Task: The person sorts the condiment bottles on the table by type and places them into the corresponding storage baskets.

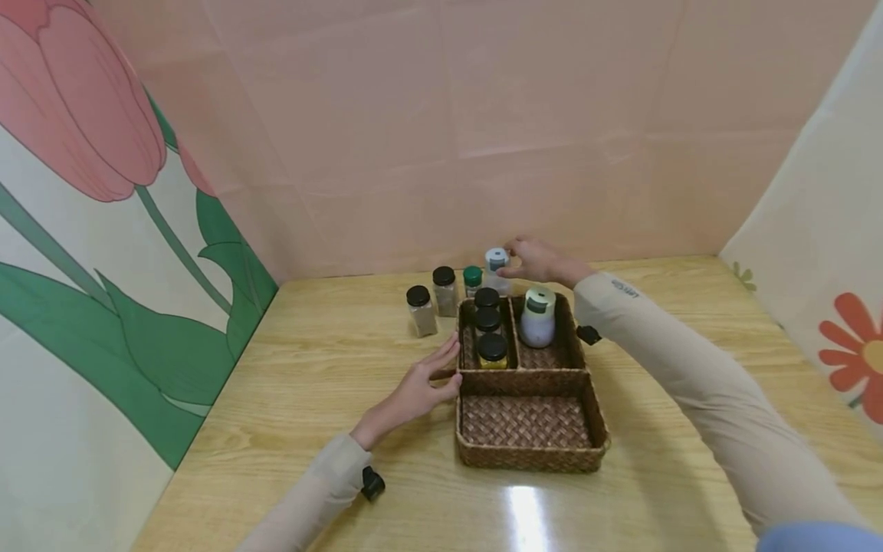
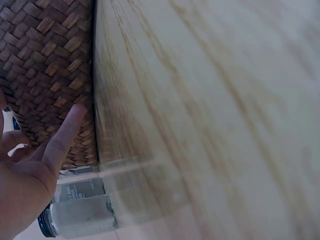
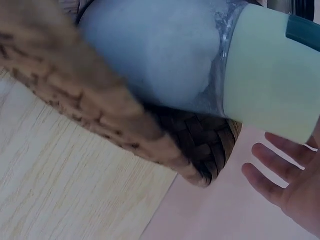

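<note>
A brown woven basket (image 1: 527,458) with three compartments stands on the table. My left hand (image 1: 419,389) rests against its left side, thumb and fingers spread; in the left wrist view a straight finger (image 2: 65,137) touches the weave. Several black-lidded jars (image 1: 493,351) line the back-left compartment. In the back-right one stands a bottle with a pale yellow-green cap (image 1: 539,318). Behind the basket, my right hand (image 1: 541,261) is at the pale blue-capped bottle (image 1: 496,264), thumb and fingers spread beside its cap. That contact is hidden in the right wrist view, where loosely bent fingers (image 3: 272,162) show.
Left of the blue-capped bottle are a green-lidded jar (image 1: 472,280) and two black-lidded jars, one farther back (image 1: 444,293) and one nearer (image 1: 421,313). A pink wall covering (image 1: 428,153) rises behind the wooden table (image 1: 297,383). The basket's front compartment shows its woven floor.
</note>
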`<state>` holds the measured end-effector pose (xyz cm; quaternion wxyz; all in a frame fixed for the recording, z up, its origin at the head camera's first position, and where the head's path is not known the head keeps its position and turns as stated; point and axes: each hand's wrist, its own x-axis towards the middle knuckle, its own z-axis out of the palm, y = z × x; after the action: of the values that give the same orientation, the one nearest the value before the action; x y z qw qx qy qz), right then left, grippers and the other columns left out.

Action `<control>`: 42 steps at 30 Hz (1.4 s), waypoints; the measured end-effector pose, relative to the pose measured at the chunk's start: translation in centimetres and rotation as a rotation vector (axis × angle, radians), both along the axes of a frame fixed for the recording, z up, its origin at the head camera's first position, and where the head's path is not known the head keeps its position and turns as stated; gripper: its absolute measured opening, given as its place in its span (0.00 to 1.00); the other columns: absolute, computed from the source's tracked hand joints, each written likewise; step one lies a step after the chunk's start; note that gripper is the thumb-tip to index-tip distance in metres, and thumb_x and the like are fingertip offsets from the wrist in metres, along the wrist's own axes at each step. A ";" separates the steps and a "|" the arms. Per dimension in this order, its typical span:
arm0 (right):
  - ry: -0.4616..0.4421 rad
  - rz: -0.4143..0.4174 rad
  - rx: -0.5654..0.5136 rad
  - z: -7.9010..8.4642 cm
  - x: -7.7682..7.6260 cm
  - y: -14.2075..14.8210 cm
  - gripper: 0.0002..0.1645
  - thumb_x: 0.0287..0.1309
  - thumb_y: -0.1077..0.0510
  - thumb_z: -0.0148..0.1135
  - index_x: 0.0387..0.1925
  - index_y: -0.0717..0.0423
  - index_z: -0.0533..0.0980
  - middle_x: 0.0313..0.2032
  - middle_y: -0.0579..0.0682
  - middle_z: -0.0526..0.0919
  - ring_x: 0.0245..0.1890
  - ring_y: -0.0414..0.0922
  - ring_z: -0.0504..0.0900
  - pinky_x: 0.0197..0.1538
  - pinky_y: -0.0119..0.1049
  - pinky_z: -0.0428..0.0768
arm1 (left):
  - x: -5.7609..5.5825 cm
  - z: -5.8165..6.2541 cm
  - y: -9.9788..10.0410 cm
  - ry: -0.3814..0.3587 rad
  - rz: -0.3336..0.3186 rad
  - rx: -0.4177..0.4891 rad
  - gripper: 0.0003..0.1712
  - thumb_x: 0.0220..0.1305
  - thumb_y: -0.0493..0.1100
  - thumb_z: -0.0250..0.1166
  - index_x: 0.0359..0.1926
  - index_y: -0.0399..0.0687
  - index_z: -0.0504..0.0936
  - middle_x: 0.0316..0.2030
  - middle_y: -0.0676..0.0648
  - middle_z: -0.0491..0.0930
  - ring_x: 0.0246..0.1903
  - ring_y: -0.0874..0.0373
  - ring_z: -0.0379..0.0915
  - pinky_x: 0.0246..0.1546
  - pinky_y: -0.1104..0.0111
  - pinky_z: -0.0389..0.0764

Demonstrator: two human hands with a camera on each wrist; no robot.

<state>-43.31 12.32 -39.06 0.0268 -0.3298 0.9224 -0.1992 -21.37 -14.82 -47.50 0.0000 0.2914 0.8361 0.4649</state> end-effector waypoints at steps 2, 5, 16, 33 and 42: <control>0.004 0.002 -0.010 -0.2 0.0 0.0 0.32 0.62 0.49 0.68 0.58 0.68 0.73 0.54 0.65 0.75 0.54 0.59 0.74 0.56 0.56 0.73 | 0.0 0.0 0.1 -0.004 -0.005 0.000 0.34 0.73 0.43 0.58 0.74 0.36 0.58 0.76 0.45 0.49 0.73 0.53 0.49 0.59 0.66 0.73; 0.005 -0.003 -0.023 -0.5 0.0 0.0 0.30 0.62 0.50 0.68 0.57 0.67 0.74 0.52 0.63 0.76 0.52 0.57 0.75 0.53 0.55 0.74 | 0.1 0.1 0.2 -0.003 -0.014 -0.001 0.34 0.73 0.43 0.58 0.74 0.36 0.58 0.77 0.46 0.48 0.73 0.53 0.49 0.59 0.65 0.73; 0.019 0.005 -0.086 -0.5 0.3 0.0 0.22 0.63 0.55 0.68 0.49 0.69 0.76 0.43 0.60 0.80 0.41 0.54 0.79 0.45 0.52 0.77 | 0.3 0.1 0.3 -0.023 -0.012 -0.019 0.34 0.74 0.45 0.58 0.75 0.44 0.57 0.77 0.49 0.48 0.73 0.58 0.47 0.62 0.64 0.69; 0.006 -0.029 -0.134 -0.3 0.7 -0.2 0.22 0.60 0.53 0.70 0.44 0.69 0.78 0.38 0.60 0.81 0.31 0.50 0.78 0.35 0.46 0.77 | 0.3 0.4 0.2 -0.031 -0.010 -0.040 0.35 0.73 0.44 0.59 0.74 0.39 0.57 0.77 0.47 0.48 0.73 0.58 0.47 0.64 0.62 0.67; 0.032 -0.029 -0.162 -1.0 0.7 -0.1 0.22 0.59 0.52 0.71 0.45 0.66 0.78 0.37 0.57 0.81 0.32 0.49 0.79 0.36 0.46 0.78 | 0.1 0.1 0.2 -0.025 -0.006 -0.070 0.35 0.73 0.46 0.59 0.74 0.43 0.57 0.77 0.48 0.48 0.72 0.58 0.48 0.66 0.61 0.64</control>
<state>-42.60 12.23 -40.08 -0.0174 -0.3206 0.9083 -0.2682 -21.26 -14.63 -47.37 0.0219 0.2880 0.8508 0.4389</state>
